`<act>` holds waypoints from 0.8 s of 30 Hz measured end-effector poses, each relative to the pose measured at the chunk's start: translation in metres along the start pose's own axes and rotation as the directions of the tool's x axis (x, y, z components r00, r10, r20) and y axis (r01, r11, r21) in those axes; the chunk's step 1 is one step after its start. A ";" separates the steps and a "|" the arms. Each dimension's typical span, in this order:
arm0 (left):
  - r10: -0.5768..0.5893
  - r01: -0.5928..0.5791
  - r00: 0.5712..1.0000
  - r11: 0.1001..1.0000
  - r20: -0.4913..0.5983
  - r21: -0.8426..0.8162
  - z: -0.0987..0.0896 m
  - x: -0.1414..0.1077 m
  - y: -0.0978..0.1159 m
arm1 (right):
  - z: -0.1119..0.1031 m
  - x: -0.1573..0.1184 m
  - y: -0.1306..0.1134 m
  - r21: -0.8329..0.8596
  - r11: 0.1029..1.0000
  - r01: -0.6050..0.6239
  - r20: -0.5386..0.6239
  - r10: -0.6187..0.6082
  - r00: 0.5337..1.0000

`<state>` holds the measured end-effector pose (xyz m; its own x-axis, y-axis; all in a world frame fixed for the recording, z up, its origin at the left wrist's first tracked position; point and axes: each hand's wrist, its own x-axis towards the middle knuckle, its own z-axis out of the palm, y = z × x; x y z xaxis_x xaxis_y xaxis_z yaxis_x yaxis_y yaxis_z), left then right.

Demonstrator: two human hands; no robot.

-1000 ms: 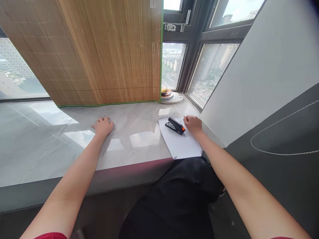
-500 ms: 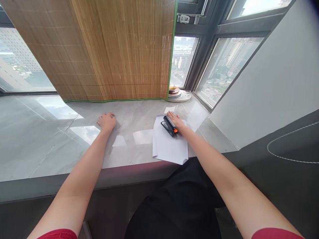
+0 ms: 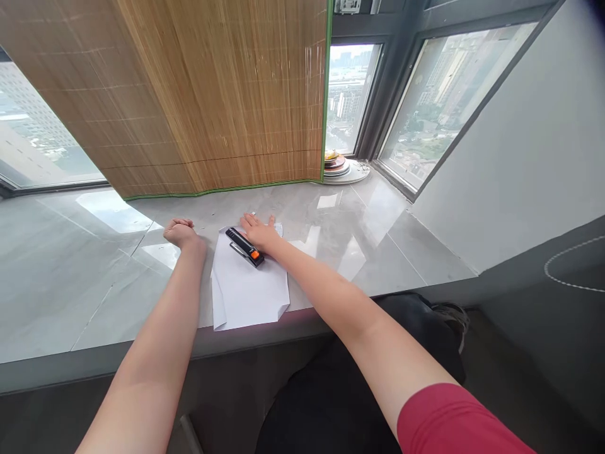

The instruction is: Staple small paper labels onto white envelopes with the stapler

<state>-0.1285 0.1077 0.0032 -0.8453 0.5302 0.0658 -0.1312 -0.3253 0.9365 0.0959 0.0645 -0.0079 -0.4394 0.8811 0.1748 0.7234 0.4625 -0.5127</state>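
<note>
My right hand (image 3: 259,234) lies flat with fingers spread over the top edge of some white paper (image 3: 250,293) on the grey stone sill. A black stapler (image 3: 244,247) with an orange tab rests on the paper, slanting beside the hand and close to its palm. The paper's lower right corner is creased, and its bottom end lies at the sill's front edge. Left of the paper, my left hand (image 3: 179,232) rests on the sill with its fingers curled into a loose fist. I see nothing in it.
A bamboo blind (image 3: 227,94) with a green border hangs down to the sill's far side. Stacked plates (image 3: 345,171) stand in the window corner. On the right are a white wall (image 3: 510,139) and a beaded cord (image 3: 548,274). A dark seat-like shape lies below.
The paper and stapler have moved left along the sill with my right hand. My left hand has gone from spread fingers to a curled fist. The view has shifted slightly.
</note>
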 end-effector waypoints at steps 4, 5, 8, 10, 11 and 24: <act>-0.019 0.020 1.000 1.000 -0.012 0.022 0.001 -0.001 0.003 | -0.005 0.000 -0.012 0.019 1.000 0.011 -0.043 -0.011 0.999; -0.024 0.024 1.000 0.999 -0.015 0.033 0.001 -0.001 0.004 | -0.012 -0.001 -0.012 0.012 1.000 0.003 -0.075 -0.002 0.997; -0.035 0.036 0.999 0.999 -0.018 0.041 0.001 -0.003 0.006 | -0.049 -0.008 0.002 -0.037 0.996 -0.079 -0.178 0.071 0.981; -0.036 0.036 0.999 0.999 -0.001 0.030 0.002 -0.004 0.007 | -0.082 -0.021 0.029 -0.108 0.979 -0.175 -0.173 0.155 0.973; -0.035 0.035 0.999 0.999 0.011 0.024 0.002 -0.005 0.007 | -0.099 -0.033 0.047 -0.163 0.956 -0.242 -0.152 0.218 0.964; -0.107 0.136 0.945 0.988 0.308 -0.072 -0.003 -0.014 0.028 | -0.146 -0.163 0.133 -0.075 0.761 -0.644 -0.340 0.588 0.734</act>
<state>-0.1217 0.0890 0.0272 -0.6257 0.7771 0.0676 -0.2814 -0.3057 0.9096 0.3416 -0.0029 0.0180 0.2837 0.9523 0.1126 0.8736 -0.2082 -0.4399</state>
